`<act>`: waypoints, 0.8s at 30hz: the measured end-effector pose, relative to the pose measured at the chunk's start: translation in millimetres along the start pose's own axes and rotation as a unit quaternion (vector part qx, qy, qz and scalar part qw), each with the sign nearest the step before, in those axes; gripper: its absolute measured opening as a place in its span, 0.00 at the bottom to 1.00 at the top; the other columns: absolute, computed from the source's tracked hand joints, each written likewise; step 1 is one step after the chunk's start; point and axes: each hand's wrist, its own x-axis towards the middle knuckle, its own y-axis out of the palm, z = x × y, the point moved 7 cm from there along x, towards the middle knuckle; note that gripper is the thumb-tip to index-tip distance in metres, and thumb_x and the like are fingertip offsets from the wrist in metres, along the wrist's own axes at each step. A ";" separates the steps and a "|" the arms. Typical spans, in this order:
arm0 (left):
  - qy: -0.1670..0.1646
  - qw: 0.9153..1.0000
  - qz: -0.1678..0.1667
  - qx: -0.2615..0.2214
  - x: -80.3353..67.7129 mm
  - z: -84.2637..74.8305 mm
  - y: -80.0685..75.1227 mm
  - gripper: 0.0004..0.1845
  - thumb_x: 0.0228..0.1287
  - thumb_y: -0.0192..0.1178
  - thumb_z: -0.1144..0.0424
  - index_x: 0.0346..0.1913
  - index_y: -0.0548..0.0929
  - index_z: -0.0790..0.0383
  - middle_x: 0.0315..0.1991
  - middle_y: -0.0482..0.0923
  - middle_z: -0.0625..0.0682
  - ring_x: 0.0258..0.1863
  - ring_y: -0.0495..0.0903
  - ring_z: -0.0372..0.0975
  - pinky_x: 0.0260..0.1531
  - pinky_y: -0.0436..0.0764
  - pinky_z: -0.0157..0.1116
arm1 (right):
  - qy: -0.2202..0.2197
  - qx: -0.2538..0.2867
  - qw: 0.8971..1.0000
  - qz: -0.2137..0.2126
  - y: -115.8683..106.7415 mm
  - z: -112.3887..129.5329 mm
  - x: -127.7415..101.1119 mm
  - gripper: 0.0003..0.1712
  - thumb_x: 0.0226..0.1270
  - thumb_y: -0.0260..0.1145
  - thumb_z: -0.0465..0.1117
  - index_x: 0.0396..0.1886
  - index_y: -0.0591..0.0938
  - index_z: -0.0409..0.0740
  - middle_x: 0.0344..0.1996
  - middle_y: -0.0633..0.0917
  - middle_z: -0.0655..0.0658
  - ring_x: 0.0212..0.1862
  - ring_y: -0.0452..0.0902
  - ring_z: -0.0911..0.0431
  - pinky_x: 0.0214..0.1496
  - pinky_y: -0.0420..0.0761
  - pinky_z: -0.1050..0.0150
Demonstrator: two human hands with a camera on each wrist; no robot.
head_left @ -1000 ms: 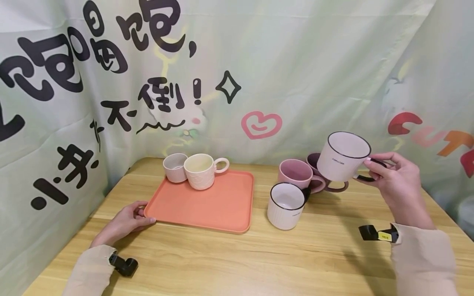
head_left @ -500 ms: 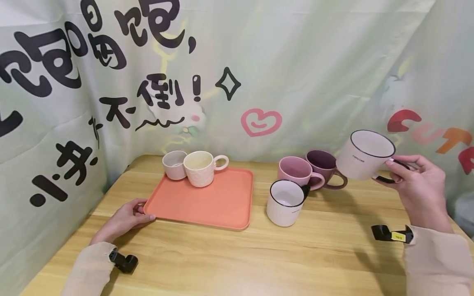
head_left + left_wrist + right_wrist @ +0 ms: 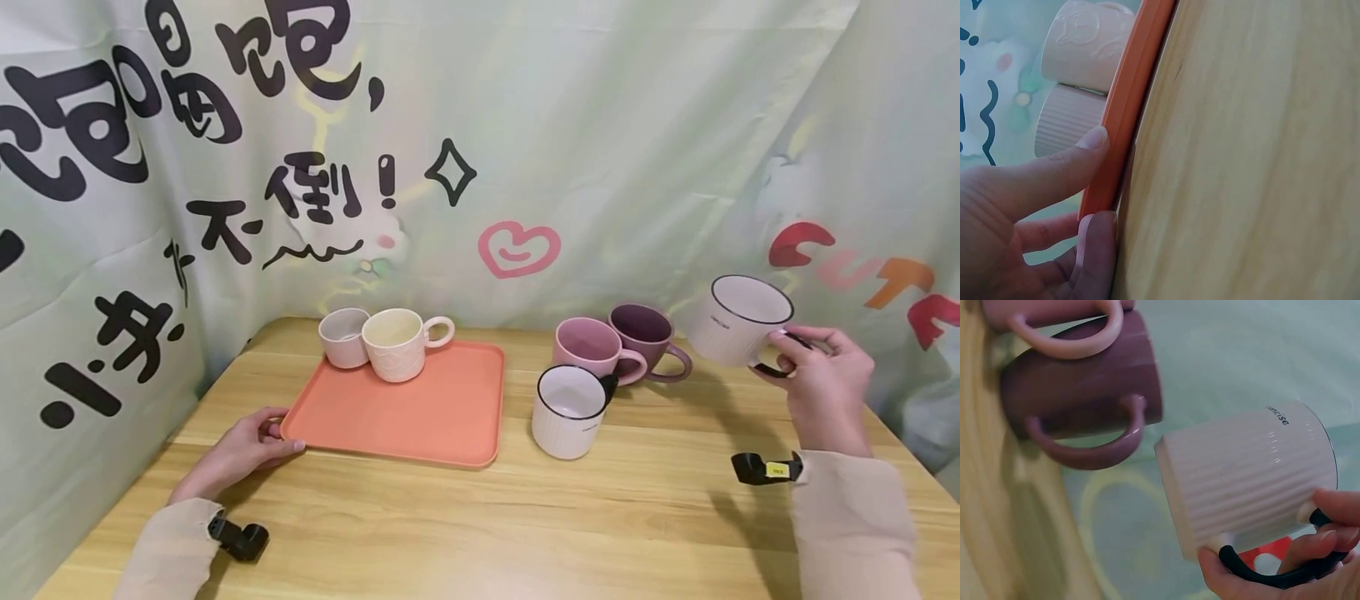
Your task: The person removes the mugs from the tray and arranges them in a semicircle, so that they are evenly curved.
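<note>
My right hand (image 3: 828, 387) grips the black handle of a white ribbed mug (image 3: 738, 321) with a dark rim, held in the air, slightly tilted. Left of it, a dark purple mug (image 3: 641, 337), a pink mug (image 3: 587, 346) and a second white mug (image 3: 568, 417) with a black handle stand close together on the table. My left hand (image 3: 242, 450) pinches the near left corner of an orange tray (image 3: 405, 425), thumb on the rim, fingers curled at the corner. A cream mug (image 3: 393, 350) and a grey ribbed cup (image 3: 345, 340) stand side by side on its far left part.
The wooden table (image 3: 420, 533) reaches back to a printed cloth curtain (image 3: 600, 167), which also hangs along the left side. In the right wrist view, the raised mug hangs near the dark purple mug's handle (image 3: 1100, 456).
My right hand has moved the white mug to the right, away from the purple mug, which now shows fully. My left hand keeps its place on the tray. The head view has shifted slightly.
</note>
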 end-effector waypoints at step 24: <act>-0.012 1.000 0.002 -0.003 0.1 1.1 0.5 0.40 0.64 0.71 0.64 0.67 0.61 0.86 0.40 0.75 0.58 0.37 0.73 0.43 0.32 0.77 0.31 | 0.075 -0.111 0.991 0.015 -19.5 -53.0 20.7 0.12 0.66 0.69 0.26 0.26 0.84 0.46 0.27 0.75 0.52 0.21 0.67 0.59 0.22 0.80 0.62</act>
